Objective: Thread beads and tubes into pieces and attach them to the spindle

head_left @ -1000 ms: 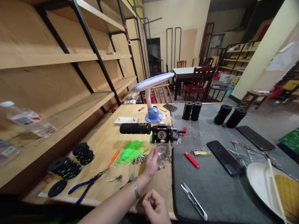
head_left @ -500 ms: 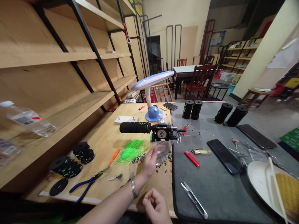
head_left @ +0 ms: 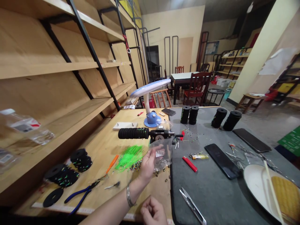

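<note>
My left hand (head_left: 147, 167), with a bracelet at the wrist, pinches a small clear plastic bag (head_left: 164, 157) with a white label. The bag hangs over the seam between wooden table and grey mat, in front of a black winding device (head_left: 160, 134) carrying a row of black foam spools (head_left: 133, 133). Close to the front table edge, my right hand (head_left: 153, 211) is closed with curled fingers; whatever may be in it is hidden. Beside my left hand lie bright green strands (head_left: 130, 157) and a heap of tiny coloured beads (head_left: 136, 165). Small metal pieces (head_left: 166, 180) are scattered below the bag.
Blue-handled pliers (head_left: 85, 190) and more foam spools (head_left: 62, 175) lie left. On the grey mat (head_left: 187, 179) are thread snips (head_left: 192, 206), a red lighter (head_left: 189, 164), a phone (head_left: 221, 161) and a plate (head_left: 254, 178). A blue-white lamp (head_left: 151, 118) stands behind.
The bag now shows more fully, spread out to the right of my left hand. The camera has tilted upward slightly, so the table sits lower. My right hand remains curled.
</note>
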A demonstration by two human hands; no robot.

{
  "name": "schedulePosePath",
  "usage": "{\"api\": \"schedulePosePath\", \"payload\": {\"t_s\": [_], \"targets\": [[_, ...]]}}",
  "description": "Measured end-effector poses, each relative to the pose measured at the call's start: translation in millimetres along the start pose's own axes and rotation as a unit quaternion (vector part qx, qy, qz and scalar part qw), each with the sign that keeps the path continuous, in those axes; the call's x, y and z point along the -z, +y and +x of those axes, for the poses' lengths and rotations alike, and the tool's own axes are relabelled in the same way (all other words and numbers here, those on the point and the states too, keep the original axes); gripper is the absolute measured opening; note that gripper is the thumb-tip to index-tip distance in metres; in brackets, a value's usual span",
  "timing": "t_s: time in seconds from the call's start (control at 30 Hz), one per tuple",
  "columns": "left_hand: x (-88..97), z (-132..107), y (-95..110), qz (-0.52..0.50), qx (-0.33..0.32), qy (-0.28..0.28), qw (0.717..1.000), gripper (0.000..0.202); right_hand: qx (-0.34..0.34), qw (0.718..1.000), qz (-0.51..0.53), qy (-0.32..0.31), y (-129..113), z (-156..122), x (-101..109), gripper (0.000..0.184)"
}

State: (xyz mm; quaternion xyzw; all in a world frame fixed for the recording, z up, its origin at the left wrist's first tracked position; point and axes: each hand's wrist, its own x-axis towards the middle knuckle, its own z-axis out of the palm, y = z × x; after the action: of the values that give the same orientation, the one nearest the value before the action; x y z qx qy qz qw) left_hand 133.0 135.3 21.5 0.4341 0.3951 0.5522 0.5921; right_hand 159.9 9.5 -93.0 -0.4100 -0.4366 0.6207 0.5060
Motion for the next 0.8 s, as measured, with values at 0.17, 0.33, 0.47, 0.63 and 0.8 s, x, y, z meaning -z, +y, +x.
{"api": "schedulePosePath", "payload": {"t_s": [0.17, 0.33, 0.47, 0.63, 0.8], "targets": [[12.2, 2.5, -18.4, -0.059, 0.051, 0.081, 0.994, 0.052, 0.008, 1.0, 0.024, -0.018, 0.8, -0.1, 1.0, 0.04], [28.8, -4.2, -41.5, -0.07, 0.102, 0.136, 0.983, 0.041, 0.007, 0.999, 0.031, -0.02, -6.1, -1.3, 0.8, 0.042], [32.7, -10.1, -47.2, -0.108, 0.145, 0.152, 0.972, 0.028, 0.017, 0.999, 0.04, 0.007, -8.0, -3.6, -4.7, 0.047], [29.1, -15.6, -35.1, -0.139, 0.166, 0.164, 0.962, 0.013, 0.002, 0.988, 0.118, 0.099, -12.9, -3.5, -5.7, 0.049], [30.0, -22.7, -18.5, -0.137, 0.137, 0.196, 0.961, 0.018, -0.003, 0.95, 0.175, 0.259, -33.3, 5.2, 15.5, 0.046]]}}
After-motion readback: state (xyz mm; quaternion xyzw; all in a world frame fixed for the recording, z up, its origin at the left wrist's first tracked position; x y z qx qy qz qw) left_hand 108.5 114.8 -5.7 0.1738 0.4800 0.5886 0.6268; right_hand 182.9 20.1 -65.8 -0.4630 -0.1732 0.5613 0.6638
